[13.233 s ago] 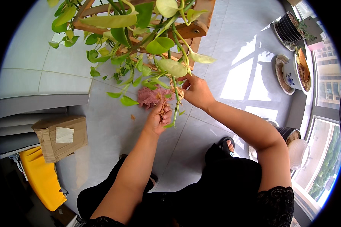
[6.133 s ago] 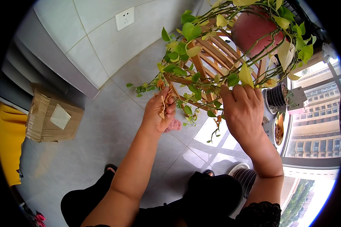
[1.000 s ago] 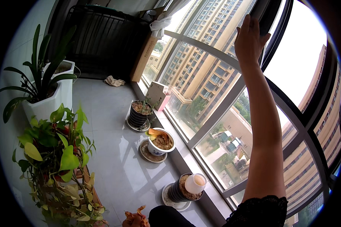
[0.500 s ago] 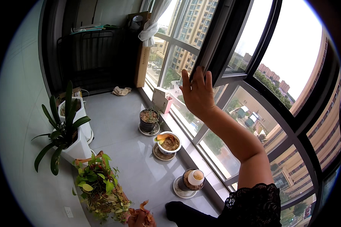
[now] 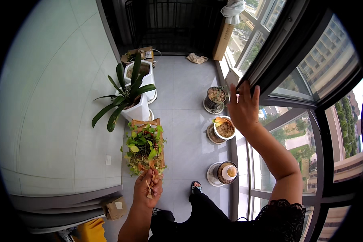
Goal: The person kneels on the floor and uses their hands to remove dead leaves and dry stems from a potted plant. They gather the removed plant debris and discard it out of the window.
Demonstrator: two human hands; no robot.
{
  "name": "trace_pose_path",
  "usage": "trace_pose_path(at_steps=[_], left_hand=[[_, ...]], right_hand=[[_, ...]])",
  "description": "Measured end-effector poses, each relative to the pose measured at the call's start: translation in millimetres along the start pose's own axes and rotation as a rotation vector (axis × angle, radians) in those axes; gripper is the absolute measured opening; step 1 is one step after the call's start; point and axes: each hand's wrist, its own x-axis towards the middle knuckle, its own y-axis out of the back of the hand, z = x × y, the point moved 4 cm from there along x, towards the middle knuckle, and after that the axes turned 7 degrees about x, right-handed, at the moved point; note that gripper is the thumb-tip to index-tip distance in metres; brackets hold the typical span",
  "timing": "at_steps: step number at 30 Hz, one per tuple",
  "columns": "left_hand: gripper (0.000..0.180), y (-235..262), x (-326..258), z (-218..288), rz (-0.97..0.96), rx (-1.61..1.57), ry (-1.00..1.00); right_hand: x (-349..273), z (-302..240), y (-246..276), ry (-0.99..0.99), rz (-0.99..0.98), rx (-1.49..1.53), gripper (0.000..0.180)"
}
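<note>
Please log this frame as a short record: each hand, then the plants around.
Left hand: gripping dry brown leaves
Right hand: open, fingertips at the dark window frame's edge; contact unclear
Nearest plant: green trailing vine on brown wooden stand
Beyond: dark green long-leaved plant in white angular pot
Window side: white round pot between two dark round pots

L hand (image 5: pixel 146 192) curled tight in a grip; R hand (image 5: pixel 245 109) out front, fingers (image 5: pixel 246 93) spread, back twd cam., R elbow (image 5: pixel 288 167) bent.
</note>
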Motion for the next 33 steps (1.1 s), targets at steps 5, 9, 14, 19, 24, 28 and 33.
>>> trace_pose_path(at_steps=[5,9,14,19,24,28,33], left_hand=[[0.019,19.1,18.9,42.7,0.070,-0.039,-0.060],[0.019,15.7,48.7,68.8,-0.008,-0.014,-0.007],[0.019,12.9,80.8,103.1,-0.113,0.067,0.180],[0.026,28.4,119.2,138.0,-0.190,0.122,0.452],[0.023,69.7,215.9,155.6,-0.087,-0.017,0.456],[0.016,110.9,314.4,171.4,0.003,-0.133,0.418],[0.015,206.8,450.1,199.0,0.287,-0.078,0.308]], right_hand=[[14.3,-49.7,71.3,0.093,0.252,0.552,0.042],[29.6,-135.1,81.3,0.126,-0.015,1.404,0.064],[48.3,-236.8,44.4,-0.502,-0.497,2.456,0.073],[97.3,-303.9,6.2,-0.723,-0.862,2.910,0.062],[143.5,-343.7,-66.8,-0.836,-1.012,2.712,0.041],[178.3,-388.2,-166.5,-1.189,-1.144,2.634,0.028],[208.2,-489.7,-311.3,-1.342,-1.184,2.641,0.022]])
